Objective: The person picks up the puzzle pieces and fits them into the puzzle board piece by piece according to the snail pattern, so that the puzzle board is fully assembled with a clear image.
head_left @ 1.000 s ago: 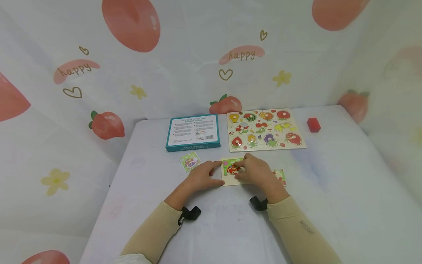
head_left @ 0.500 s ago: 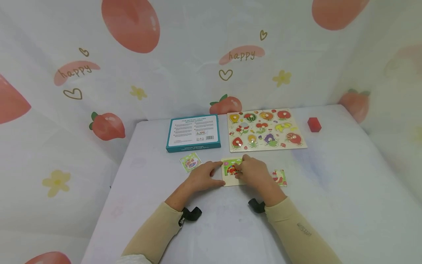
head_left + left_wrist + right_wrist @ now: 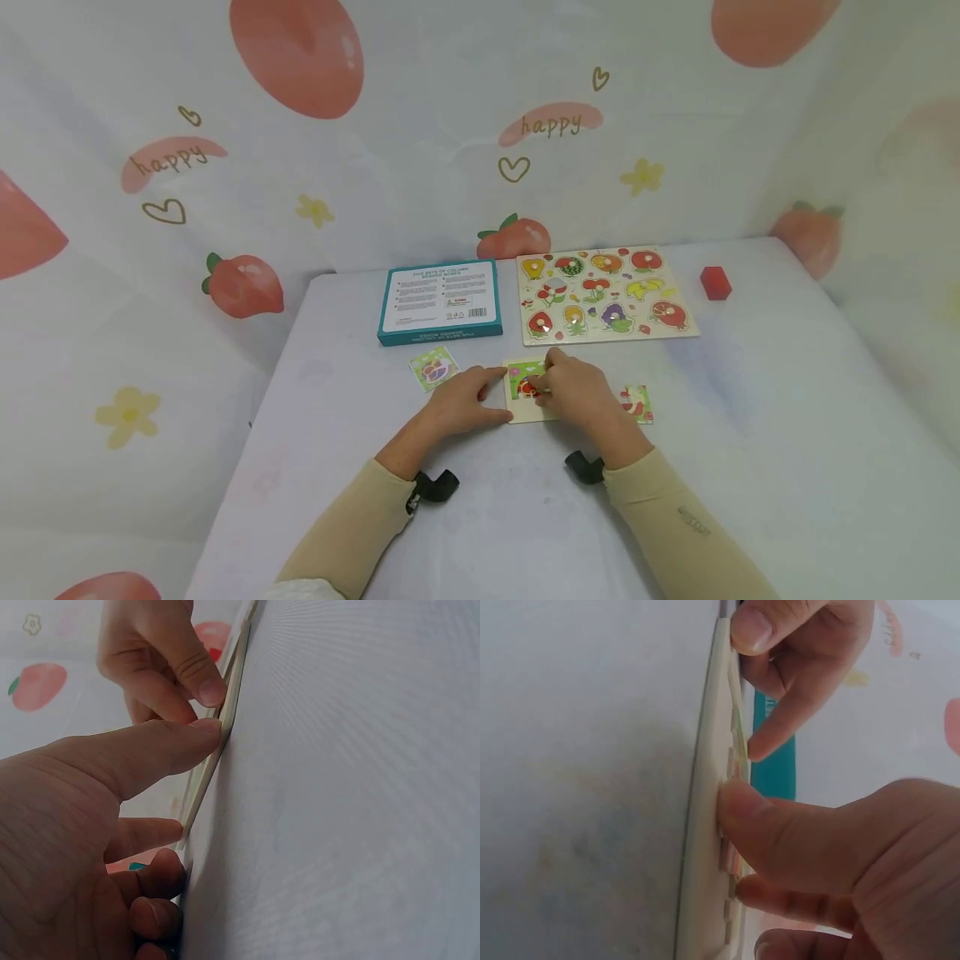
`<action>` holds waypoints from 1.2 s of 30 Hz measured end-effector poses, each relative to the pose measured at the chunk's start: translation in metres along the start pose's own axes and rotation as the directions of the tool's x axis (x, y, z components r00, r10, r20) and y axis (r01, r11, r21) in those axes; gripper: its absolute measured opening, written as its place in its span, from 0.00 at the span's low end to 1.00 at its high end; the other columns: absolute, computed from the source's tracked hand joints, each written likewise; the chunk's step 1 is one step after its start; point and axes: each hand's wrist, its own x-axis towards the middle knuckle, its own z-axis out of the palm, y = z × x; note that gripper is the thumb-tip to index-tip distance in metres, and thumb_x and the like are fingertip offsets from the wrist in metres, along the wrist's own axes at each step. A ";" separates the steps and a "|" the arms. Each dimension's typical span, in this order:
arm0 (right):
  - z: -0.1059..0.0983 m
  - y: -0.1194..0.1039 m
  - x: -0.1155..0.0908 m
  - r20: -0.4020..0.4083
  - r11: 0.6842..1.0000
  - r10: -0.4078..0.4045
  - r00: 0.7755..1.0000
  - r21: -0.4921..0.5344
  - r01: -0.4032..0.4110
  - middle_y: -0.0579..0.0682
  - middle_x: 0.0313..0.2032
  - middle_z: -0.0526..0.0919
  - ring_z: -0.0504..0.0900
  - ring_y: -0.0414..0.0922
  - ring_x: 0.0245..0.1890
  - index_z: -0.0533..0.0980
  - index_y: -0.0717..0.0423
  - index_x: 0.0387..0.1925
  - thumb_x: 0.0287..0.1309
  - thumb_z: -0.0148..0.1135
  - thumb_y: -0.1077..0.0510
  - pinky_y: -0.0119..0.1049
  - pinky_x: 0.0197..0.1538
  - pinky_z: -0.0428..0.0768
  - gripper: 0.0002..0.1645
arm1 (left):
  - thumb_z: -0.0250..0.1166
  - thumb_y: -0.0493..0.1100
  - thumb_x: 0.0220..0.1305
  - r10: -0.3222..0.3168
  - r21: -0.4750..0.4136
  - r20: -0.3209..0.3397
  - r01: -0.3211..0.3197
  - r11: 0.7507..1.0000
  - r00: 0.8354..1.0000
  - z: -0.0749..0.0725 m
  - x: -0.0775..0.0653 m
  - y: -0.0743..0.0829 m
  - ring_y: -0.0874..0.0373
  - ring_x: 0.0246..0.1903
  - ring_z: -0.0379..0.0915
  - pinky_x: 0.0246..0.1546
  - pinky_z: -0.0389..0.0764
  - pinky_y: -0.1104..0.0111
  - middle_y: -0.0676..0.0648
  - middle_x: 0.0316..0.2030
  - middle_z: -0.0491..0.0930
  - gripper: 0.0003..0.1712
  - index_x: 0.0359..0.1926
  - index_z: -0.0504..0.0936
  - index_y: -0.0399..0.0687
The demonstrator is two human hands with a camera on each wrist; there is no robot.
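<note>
A small wooden puzzle board point(image 3: 528, 412) lies on the table between both hands. Its upper part carries a green picture with a red figure, made of raised puzzle pieces point(image 3: 527, 385); a pale bare strip runs along the near side. My left hand point(image 3: 461, 402) steadies the board, thumb at its near left corner and index finger at the far left corner. Over the right part, my right hand point(image 3: 585, 396) pinches a puzzle piece point(image 3: 727, 855) between thumb and fingers, low against the board. That hand hides the board's right side in the head view.
A loose picture piece point(image 3: 435, 368) lies left of the board, another picture piece point(image 3: 639, 404) to the right, partly behind the right wrist. Behind stand a teal-edged box point(image 3: 440, 302) and a fruit peg puzzle point(image 3: 606, 296). A red block point(image 3: 716, 283) sits far right.
My right hand has shifted slightly left over the board, showing more of the loose piece at right. My left hand stays at the board's left edge.
</note>
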 end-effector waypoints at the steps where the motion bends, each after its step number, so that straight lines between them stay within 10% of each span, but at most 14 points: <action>1: 0.000 0.000 0.001 -0.004 1.000 -0.001 1.000 0.008 0.001 0.48 0.44 0.74 0.73 0.44 0.34 0.85 0.47 0.57 0.57 0.78 0.50 0.37 0.37 0.76 0.25 | 0.74 0.62 0.58 0.000 0.002 0.001 0.000 1.000 1.000 0.000 0.000 0.000 0.59 0.31 0.65 0.29 0.64 0.67 0.50 0.32 0.70 0.45 0.74 0.71 0.55; 15: 0.001 0.009 0.007 0.023 0.992 0.007 1.000 0.123 -0.010 0.50 0.52 0.74 0.75 0.46 0.42 0.85 0.51 0.51 0.55 0.77 0.51 0.42 0.50 0.79 0.22 | 0.73 0.61 0.59 0.005 -0.002 0.002 -0.005 1.000 1.000 -0.004 -0.001 0.000 0.59 0.32 0.65 0.30 0.64 0.66 0.50 0.33 0.70 0.45 0.75 0.70 0.55; 36: 0.009 0.015 0.009 -0.030 0.991 -0.089 0.996 0.099 0.092 0.45 0.39 0.72 0.70 0.44 0.37 0.88 0.51 0.51 0.54 0.78 0.48 0.36 0.40 0.72 0.23 | 0.73 0.62 0.59 -0.001 -0.012 0.001 0.001 1.000 1.000 -0.002 -0.001 -0.001 0.58 0.31 0.64 0.29 0.63 0.66 0.50 0.32 0.70 0.45 0.75 0.70 0.55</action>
